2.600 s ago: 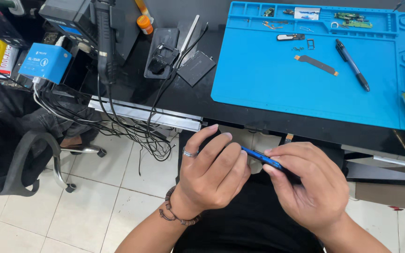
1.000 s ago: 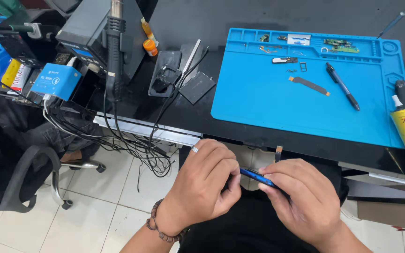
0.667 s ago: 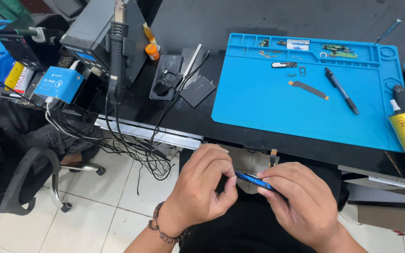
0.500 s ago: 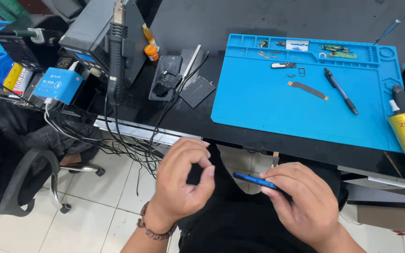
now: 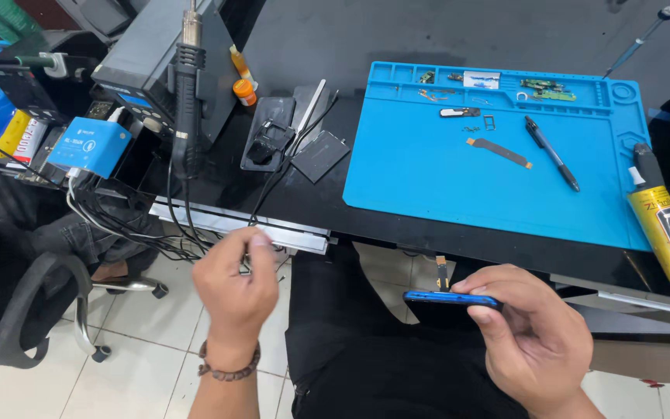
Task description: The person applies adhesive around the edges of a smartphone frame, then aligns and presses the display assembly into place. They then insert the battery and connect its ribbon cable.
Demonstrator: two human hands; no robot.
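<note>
- The right hand point(image 5: 540, 341) pinched a blue phone frame point(image 5: 451, 298) edge-on above the lap, below the counter point(image 5: 335, 209) edge.
- The left hand point(image 5: 234, 291) was apart from it, fingertips pressed together; whether they held something I could not tell.
- Small parts, a flex strip point(image 5: 499, 152) and a pen point(image 5: 552, 154) lay on the blue mat point(image 5: 428, 178), so disassembly looked well along, reassembly left.

Two hands are seen: the left hand point(image 5: 234, 287) at seven o'clock, the right hand point(image 5: 537, 341) at five o'clock. One blue phone point(image 5: 451, 299) is counted. One blue mat point(image 5: 459, 167) is counted at one o'clock, with one pen point(image 5: 552, 153) on it. One glue tube point(image 5: 667, 225) is counted at three o'clock, one blue box point(image 5: 88, 146) at ten o'clock, and one chair point(image 5: 32, 310) at eight o'clock.
</note>
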